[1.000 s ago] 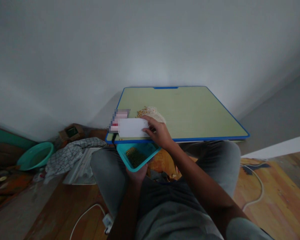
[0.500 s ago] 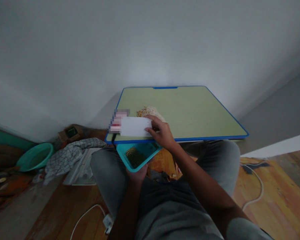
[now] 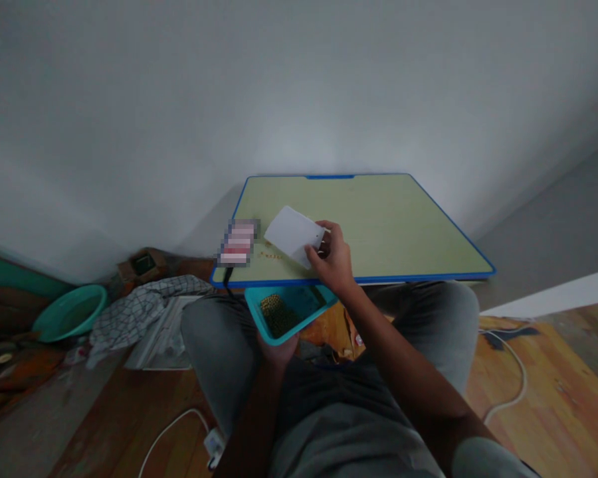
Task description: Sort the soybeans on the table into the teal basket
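Observation:
My right hand [image 3: 333, 260] pinches one end of a white card [image 3: 295, 234], which is tilted over the left part of the small table [image 3: 379, 222]. A short row of yellow grains [image 3: 271, 255] shows on the tabletop by the card's lower left edge; any grain behind the card is hidden. Below the table's front edge, my left hand [image 3: 278, 348] holds a turquoise plastic tray [image 3: 301, 307] from underneath. Dark green beans and some yellowish grains [image 3: 278, 315] lie in the tray's left part. The table hides the tray's far side.
A blurred-out flat item [image 3: 238, 242] with a black strap lies at the table's left edge. On the floor at left are a green basin [image 3: 72, 312], a checked cloth [image 3: 124, 318] and a cardboard box [image 3: 142, 264]. White cables [image 3: 521, 378] run along both sides.
The card has swung from level to tilted and shifted right and up with my right hand, now covering the grain pile. My left hand has moved the tray slightly to the right.

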Action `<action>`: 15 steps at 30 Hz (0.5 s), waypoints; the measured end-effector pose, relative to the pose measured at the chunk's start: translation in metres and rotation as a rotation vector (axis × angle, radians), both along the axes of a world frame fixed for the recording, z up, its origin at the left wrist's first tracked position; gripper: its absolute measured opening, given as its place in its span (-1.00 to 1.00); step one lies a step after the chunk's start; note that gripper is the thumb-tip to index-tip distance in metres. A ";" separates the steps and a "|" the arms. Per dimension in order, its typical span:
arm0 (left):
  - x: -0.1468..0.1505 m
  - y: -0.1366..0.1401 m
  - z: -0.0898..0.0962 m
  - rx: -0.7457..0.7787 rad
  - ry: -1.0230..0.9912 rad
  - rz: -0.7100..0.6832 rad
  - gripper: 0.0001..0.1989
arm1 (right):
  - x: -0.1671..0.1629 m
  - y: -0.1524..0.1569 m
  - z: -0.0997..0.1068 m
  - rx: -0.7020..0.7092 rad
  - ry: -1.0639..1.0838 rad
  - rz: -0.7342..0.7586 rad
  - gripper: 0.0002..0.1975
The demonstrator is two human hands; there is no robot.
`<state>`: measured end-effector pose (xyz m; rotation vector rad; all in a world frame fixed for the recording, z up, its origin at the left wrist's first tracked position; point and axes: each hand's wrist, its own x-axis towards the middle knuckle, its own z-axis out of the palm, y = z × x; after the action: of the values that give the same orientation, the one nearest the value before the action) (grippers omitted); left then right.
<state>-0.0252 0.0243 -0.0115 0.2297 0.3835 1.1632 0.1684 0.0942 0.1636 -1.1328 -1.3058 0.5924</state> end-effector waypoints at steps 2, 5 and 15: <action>0.001 -0.001 0.005 -0.051 -0.009 0.016 -0.49 | -0.006 -0.003 0.002 -0.007 -0.082 0.048 -0.43; 0.000 0.000 0.012 -0.096 0.003 0.003 -0.45 | -0.012 -0.006 0.003 -0.008 -0.169 0.086 -0.45; -0.003 0.003 0.006 -0.073 -0.011 -0.031 -0.43 | -0.005 -0.008 0.010 -0.069 -0.247 -0.008 -0.53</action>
<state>-0.0278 0.0271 -0.0059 0.1645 0.4104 1.1177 0.1634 0.0866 0.1733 -1.2988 -1.4998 0.5055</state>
